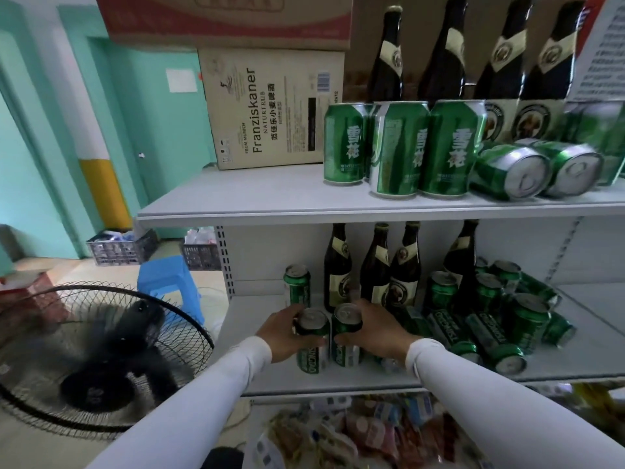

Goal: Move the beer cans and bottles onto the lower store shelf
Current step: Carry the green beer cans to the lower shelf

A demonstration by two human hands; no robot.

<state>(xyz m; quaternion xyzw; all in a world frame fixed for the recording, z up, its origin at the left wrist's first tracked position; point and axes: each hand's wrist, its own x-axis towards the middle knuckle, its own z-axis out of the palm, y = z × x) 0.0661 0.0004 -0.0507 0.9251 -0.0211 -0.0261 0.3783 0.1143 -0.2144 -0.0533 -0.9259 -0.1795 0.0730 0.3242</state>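
My left hand (283,333) grips an upright green beer can (313,346) on the lower shelf (338,380). Right beside it my right hand (375,331) grips a second upright green can (345,336). Another green can (297,284) stands behind them, with several dark beer bottles (338,269) further back. To the right, several green cans (487,336) lie and stand in a loose heap. On the upper shelf (236,198) three green cans (399,148) stand upright, two more (537,170) lie on their sides, and dark bottles (385,55) stand behind.
A Franziskaner cardboard box (270,106) sits on the upper shelf's left part under a red-printed box (223,18). A black floor fan (101,357) stands at my left, a blue stool (169,279) and crates (118,247) behind it. Packaged snacks (355,431) lie below the lower shelf.
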